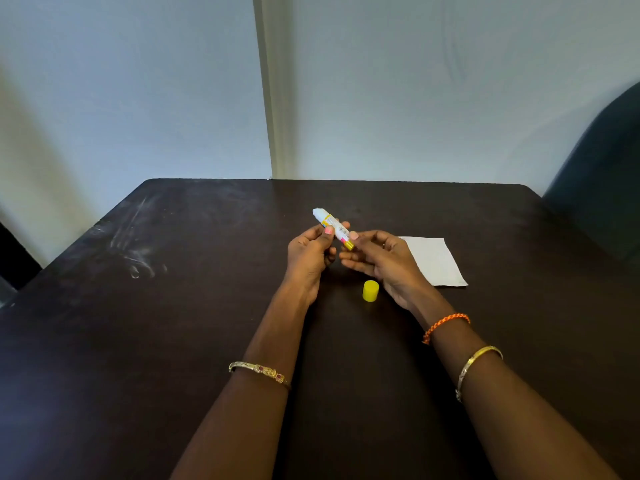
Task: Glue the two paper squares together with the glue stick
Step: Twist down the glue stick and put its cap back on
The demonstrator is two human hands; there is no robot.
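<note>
Above the dark table (173,341), both hands hold an uncapped glue stick (329,221), white with a yellow base. Its glue tip points up and to the far left. My left hand (310,254) grips the barrel between thumb and fingers. The fingertips of my right hand (377,259) pinch the yellow base end. The yellow cap (370,291) stands on the table just below my hands. White paper (438,263) lies flat on the table to the right, partly hidden behind my right hand; I cannot tell whether it is one sheet or two stacked.
The table's far edge meets a pale wall (381,98). A dark chair back (602,188) rises at the right edge. Pale scuff marks (138,244) streak the table's left side. Bracelets sit on both wrists.
</note>
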